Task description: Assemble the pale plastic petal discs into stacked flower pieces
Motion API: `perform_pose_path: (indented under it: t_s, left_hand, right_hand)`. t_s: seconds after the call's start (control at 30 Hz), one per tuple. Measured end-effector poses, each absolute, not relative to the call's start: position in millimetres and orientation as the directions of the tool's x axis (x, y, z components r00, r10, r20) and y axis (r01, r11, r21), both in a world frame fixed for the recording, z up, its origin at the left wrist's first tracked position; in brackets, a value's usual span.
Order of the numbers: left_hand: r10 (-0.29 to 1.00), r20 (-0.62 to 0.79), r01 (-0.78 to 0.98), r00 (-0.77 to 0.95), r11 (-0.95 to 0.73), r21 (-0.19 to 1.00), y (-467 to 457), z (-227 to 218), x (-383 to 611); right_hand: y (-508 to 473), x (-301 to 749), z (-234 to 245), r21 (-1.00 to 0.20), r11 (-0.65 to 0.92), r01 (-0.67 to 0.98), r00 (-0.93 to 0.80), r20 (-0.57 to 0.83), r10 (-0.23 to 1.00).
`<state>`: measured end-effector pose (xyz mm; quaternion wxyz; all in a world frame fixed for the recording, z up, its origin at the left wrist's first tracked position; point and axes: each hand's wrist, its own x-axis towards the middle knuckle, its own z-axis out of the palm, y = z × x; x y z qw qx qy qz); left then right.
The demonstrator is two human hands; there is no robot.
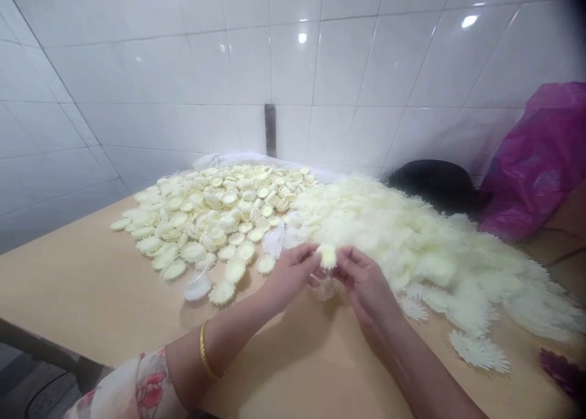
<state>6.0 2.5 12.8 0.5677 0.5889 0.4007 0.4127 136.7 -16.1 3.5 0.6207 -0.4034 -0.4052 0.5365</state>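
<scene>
My left hand (293, 271) and my right hand (364, 282) meet at the table's middle, fingers pinched on one pale yellow fringed flower piece (328, 255) held between them. Right behind my hands lies a big loose heap of flat fringed petal pieces (412, 236), spreading to the right. To the left sits a spread of cupped, finished-looking pale flower pieces (215, 214). A gold bangle (204, 352) circles my left wrist.
The wooden table (91, 285) stands in a white-tiled corner. A small clear cup (198, 286) sits near the cupped pieces. A black object (434, 184) and a magenta plastic bag (535, 163) lie at the back right. A dark purple piece (563, 373) is at the right edge.
</scene>
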Motion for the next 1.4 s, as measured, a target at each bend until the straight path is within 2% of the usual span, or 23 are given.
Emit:
perform_pose_path:
  t_s: [0.07,0.17,0.23,0.33,0.4,0.47,0.57,0.67,0.77,0.93,1.03,1.17,1.4]
  left_hand:
    - [0.938,-0.030,-0.142,0.347,0.084,0.986,7.1,12.9,9.8]
    - [0.941,-0.096,-0.263,0.324,0.187,0.947,13.3,9.1,12.5]
    - [0.913,-0.132,-0.322,0.386,0.267,0.908,15.9,6.1,12.0]
    - [0.847,-0.131,-0.428,0.515,0.386,0.817,16.6,3.1,10.0]
    - [0.819,-0.118,-0.454,0.561,0.424,0.784,15.4,2.0,9.7]
    - [0.829,-0.103,-0.411,0.549,0.375,0.831,13.6,0.7,10.5]
    - [0.900,-0.068,-0.277,0.430,0.203,0.939,10.7,-2.1,12.7]
    - [0.911,-0.151,-0.270,0.384,0.268,0.925,7.1,-4.5,15.3]
    - [0.844,-0.265,-0.373,0.466,0.459,0.807,3.1,-3.5,20.0]
    - [0.768,-0.322,-0.608,0.553,0.637,0.474,2.3,4.0,25.7]
    - [0.761,-0.313,-0.627,0.569,0.647,0.435,6.1,6.7,21.5]
    - [0.807,-0.331,-0.609,0.489,0.588,0.532,8.9,6.8,16.5]
    - [0.815,-0.388,-0.558,0.431,0.578,0.595,8.0,2.2,15.1]
  right_hand:
    - [-15.5,138.4,1.6,-0.968,0.130,-0.213,0.144,0.101,0.984]
    - [-16.0,140.4,-0.8,-0.959,0.242,0.151,0.221,0.271,0.937]
    - [-16.7,140.4,-2.2,-0.850,0.356,0.389,0.119,0.429,0.895]
    - [-16.6,139.2,-5.6,-0.643,0.505,0.576,-0.079,0.571,0.817]
    - [-16.2,138.7,-7.9,-0.569,0.512,0.644,-0.098,0.602,0.792]
    - [-16.7,139.1,-8.9,-0.542,0.458,0.704,-0.059,0.598,0.799]
    - [-20.3,141.6,-6.0,-0.549,0.360,0.754,0.035,0.582,0.812]
    - [-25.3,143.8,-1.6,-0.592,0.239,0.769,0.166,0.547,0.820]
    - [-26.3,141.3,-3.2,-0.540,0.240,0.807,0.167,0.598,0.784]
    - [-15.3,132.4,-19.2,-0.261,0.436,0.861,-0.105,0.748,0.655]
    - [-10.1,132.2,-25.6,-0.205,0.439,0.875,-0.150,0.747,0.647]
    - [-12.1,134.3,-22.6,-0.269,0.478,0.836,-0.149,0.728,0.669]
    - [-18.6,136.9,-11.3,-0.544,0.488,0.683,-0.090,0.600,0.795]
